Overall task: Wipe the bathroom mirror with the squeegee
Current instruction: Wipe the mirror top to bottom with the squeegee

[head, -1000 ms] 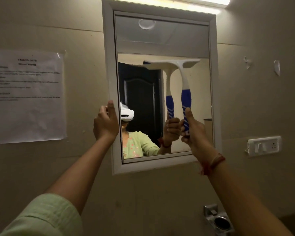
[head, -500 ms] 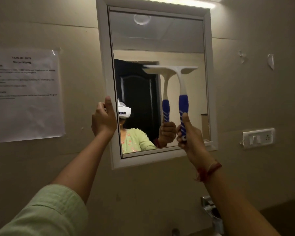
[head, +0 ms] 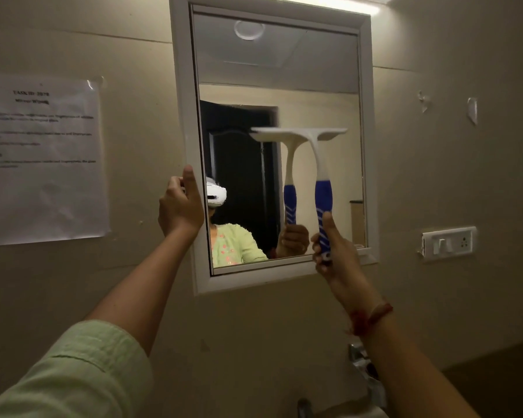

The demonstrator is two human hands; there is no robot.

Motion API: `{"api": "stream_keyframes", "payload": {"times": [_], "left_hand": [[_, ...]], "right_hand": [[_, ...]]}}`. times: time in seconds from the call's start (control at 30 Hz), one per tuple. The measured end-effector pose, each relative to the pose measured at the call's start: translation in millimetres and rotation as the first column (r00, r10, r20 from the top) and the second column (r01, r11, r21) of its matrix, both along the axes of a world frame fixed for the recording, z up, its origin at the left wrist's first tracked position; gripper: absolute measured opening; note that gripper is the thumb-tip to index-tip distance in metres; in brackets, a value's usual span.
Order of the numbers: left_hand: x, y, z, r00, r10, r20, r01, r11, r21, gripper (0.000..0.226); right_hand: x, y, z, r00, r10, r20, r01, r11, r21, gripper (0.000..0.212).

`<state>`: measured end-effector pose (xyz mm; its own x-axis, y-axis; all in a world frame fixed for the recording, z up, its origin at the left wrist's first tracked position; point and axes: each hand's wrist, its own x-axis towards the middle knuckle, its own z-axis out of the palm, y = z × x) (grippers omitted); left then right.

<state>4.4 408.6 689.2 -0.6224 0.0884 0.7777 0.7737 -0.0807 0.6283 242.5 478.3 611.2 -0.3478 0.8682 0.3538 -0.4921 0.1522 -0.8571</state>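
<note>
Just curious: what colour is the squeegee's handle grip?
Blue with white stripes, on the squeegee; head view shows it best.

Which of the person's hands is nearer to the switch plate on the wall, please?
The right. The right hand grips the squeegee at the mirror's lower right corner, toward the switch plate; the left hand holds the mirror frame on the far side.

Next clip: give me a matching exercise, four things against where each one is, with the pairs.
1. left hand
2. right hand
3. paper sheet
4. switch plate

a. wall right of mirror
b. on the mirror's left frame edge
c. closed round the squeegee's blue grip
d. wall left of mirror

Pairs: 1-b, 2-c, 3-d, 4-a
</note>
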Motion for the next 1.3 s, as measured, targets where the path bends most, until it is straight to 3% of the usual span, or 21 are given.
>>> {"api": "stream_keyframes", "payload": {"times": [0.2,0.37,0.57,0.87,1.03,1.13,1.3], "left_hand": [[1,-2,0,1.0,-0.008,-0.02,0.007,1.0,-0.019,0.048],[2,-2,1,1.0,-0.003,-0.016,0.003,1.0,-0.011,0.053],[0,0,1,1.0,0.011,-0.018,-0.012,1.0,-0.01,0.058],[1,0,0,0.999,0.025,-0.019,-0.025,1.0,-0.008,0.057],[1,1,0,0.999,0.029,-0.022,-0.03,1.0,-0.011,0.058],[-1,1,1,0.999,0.025,-0.02,-0.025,1.0,-0.019,0.06],[0,1,0,0.999,0.034,-0.004,-0.034,0.999,-0.028,0.058]], "right_hand": [[0,1,-6,0.994,-0.082,-0.066,0.076,0.994,-0.084,0.05],[-3,-4,-47,0.993,-0.016,-0.121,-0.006,0.984,-0.177,0.051],[-5,0,-5,0.984,0.024,-0.176,-0.049,0.989,-0.137,0.047],[-12,-2,-61,0.985,0.059,-0.16,-0.098,0.965,-0.244,0.049],[-14,-2,-36,0.973,0.085,-0.213,-0.129,0.97,-0.204,0.044],[-15,2,-26,0.974,0.106,-0.198,-0.143,0.973,-0.181,0.056],[-10,3,-75,0.991,0.058,-0.12,-0.087,0.965,-0.246,0.05]]}}
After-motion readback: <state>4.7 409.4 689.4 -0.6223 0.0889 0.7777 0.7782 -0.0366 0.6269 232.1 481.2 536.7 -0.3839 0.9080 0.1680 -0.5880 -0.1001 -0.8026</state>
